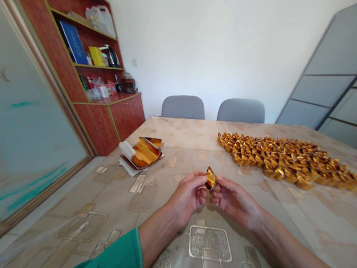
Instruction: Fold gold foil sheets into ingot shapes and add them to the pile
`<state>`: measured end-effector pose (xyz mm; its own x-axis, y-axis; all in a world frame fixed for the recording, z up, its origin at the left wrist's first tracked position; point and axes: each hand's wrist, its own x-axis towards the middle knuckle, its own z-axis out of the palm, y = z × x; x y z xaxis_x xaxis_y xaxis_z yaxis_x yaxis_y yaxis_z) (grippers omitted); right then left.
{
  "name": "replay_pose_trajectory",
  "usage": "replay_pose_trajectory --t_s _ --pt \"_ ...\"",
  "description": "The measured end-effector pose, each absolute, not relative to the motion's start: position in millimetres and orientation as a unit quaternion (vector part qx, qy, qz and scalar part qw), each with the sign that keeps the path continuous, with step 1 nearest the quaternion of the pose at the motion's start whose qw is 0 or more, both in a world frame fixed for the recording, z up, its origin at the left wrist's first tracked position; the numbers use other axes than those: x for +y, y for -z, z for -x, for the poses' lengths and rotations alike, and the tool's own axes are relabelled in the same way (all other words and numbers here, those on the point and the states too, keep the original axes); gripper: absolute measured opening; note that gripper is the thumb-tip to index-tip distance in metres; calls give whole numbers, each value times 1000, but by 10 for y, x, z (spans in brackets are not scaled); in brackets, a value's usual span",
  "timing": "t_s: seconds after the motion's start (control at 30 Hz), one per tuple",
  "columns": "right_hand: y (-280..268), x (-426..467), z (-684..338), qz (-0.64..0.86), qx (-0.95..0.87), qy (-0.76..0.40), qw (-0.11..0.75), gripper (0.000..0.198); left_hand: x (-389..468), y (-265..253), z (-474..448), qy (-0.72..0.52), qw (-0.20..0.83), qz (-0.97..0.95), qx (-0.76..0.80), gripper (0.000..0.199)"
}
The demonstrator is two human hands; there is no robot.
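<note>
Between my two hands, just above the table, is a small folded gold foil paper ingot [211, 178] with a pointed top. My left hand [191, 193] pinches its left side, thumb on top and the other fingers curled below. From the right, my right hand [233, 197] grips the opposite side in the same way. Rows of finished-looking gold paper ingots [282, 157] stand packed together to the right. Left of my hands lies a loose stack of gold foil paper sheets [147, 151] with white backing, partly curled.
A patterned cover lies over the table [180, 252]. Two grey chairs [182, 107] stand along its far side, by the white wall. A red-brown cabinet [126, 118] with loaded shelves rises at the back left, beside a frosted glass door [22, 115].
</note>
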<state>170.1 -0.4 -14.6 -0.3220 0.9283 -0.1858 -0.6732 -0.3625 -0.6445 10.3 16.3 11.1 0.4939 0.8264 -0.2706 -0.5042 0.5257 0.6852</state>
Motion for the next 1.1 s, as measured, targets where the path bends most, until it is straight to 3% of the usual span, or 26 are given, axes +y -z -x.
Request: replay_pose_trajectory --t_s 0.4,0.53,1.1 --pt "100 -23 -1739 256 -241 -787 508 19 195 -53 -107 -374 885 -215 174 9" --pt "100 -24 -1761 253 -244 -791 501 22 190 -25 -119 -375 881 -226 177 15" --pt "114 -27 -1747 254 -238 -798 491 21 174 12 -136 -366 887 -214 184 9"
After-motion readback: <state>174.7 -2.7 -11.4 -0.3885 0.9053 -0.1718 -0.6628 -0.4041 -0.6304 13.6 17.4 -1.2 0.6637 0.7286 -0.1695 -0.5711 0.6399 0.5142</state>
